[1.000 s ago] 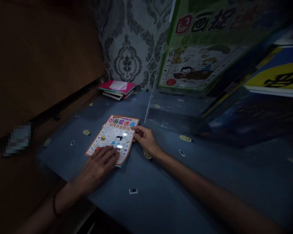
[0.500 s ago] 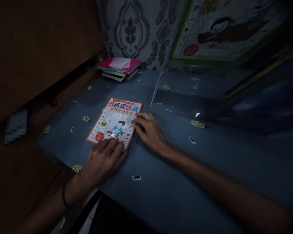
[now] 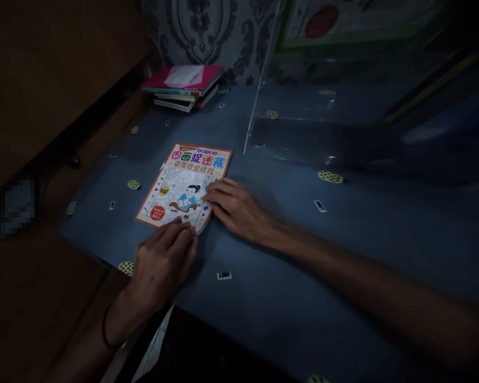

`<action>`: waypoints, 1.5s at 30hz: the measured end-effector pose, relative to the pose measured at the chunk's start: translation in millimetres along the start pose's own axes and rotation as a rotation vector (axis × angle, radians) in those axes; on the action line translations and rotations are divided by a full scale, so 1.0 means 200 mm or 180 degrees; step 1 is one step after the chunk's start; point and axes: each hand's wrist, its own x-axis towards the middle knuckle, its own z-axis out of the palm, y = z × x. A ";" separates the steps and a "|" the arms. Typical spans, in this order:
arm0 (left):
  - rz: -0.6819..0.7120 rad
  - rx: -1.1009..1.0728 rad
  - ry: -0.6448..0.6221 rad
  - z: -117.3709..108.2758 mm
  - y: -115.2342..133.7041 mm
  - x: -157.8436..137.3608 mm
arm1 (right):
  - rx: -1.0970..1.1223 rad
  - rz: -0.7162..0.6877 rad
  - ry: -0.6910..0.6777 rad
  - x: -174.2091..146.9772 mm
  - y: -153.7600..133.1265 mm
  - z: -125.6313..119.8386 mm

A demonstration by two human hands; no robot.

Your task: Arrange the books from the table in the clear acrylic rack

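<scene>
A thin picture book (image 3: 175, 183) with an orange border and colourful Chinese characters lies closed on the dark blue tabletop. On its cover is a drawn figure in blue. My left hand (image 3: 163, 263), with a black band at the wrist, has its fingers curled over the book's bottom edge near the lower right corner. That corner bends up slightly, and the fingers appear to pinch it. Across the right edge of the cover rests my right hand (image 3: 239, 210), its fingers stretched out and touching the book. The right thumb is partly hidden.
Several books with a pink one on top (image 3: 183, 80) are stacked at the back left. A clear plastic sheet or case (image 3: 295, 127) stands at the right rear. A brown wooden panel (image 3: 56, 69) borders the table (image 3: 287, 298) on the left.
The view has tilted down a little. My right hand's fingers reach further over the cover's right edge. The lower right corner now bends up more by my left hand.
</scene>
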 end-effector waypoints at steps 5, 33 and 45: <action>0.0227 0.0104 -0.0119 -0.02 -0.05 -0.05 | -0.0139 -0.0086 -0.0155 -0.01 -0.04 -0.01; 0.0667 0.0038 -0.0768 0.14 -0.13 0.44 | 0.2065 0.1399 0.0597 -0.05 0.11 -0.20; 0.1252 0.0034 -0.1030 0.15 -0.22 0.56 | 0.1682 0.1483 0.0643 -0.04 0.09 -0.21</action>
